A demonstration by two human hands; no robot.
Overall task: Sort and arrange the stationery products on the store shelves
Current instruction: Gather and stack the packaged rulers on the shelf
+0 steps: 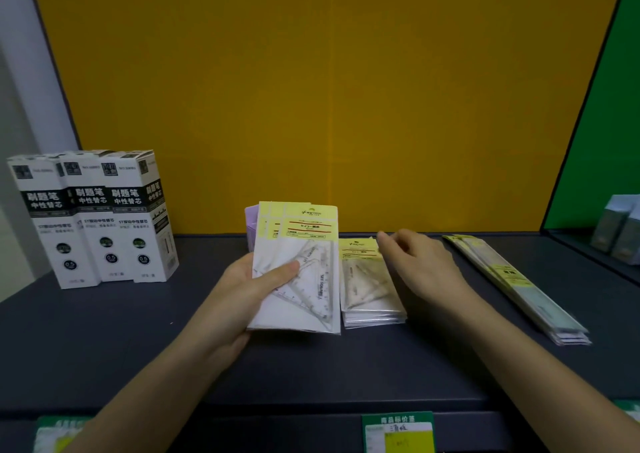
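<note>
1. Could spill: bundle of set-square packets (pixel 298 269), centre of the frame, fanned unevenly in slick plastic sleeves; liable to slide apart with any easing of the grip.
2. Could knock askew the flat stack of packets (pixel 372 297), just right of centre on the shelf (pixel 104 331) and already slightly off square, through a careless brush or an off-centre drop.
3. Could mix kinds: lilac packet (pixel 251 220) peeking out behind the yellow headers of the bundle; ruler packets (pixel 519 290) lying at right, refill boxes (pixel 93 217) standing at left.
4. Left hand (pixel 256 279): palm under the bundle, thumb pressed across its front, fingers curled behind, clamping it upright above the shelf.
5. Right hand (pixel 420 265): palm down, fingers loosely straight, holding nothing, poised over the far end of the flat stack; touching or just above, impossible to tell.
</note>
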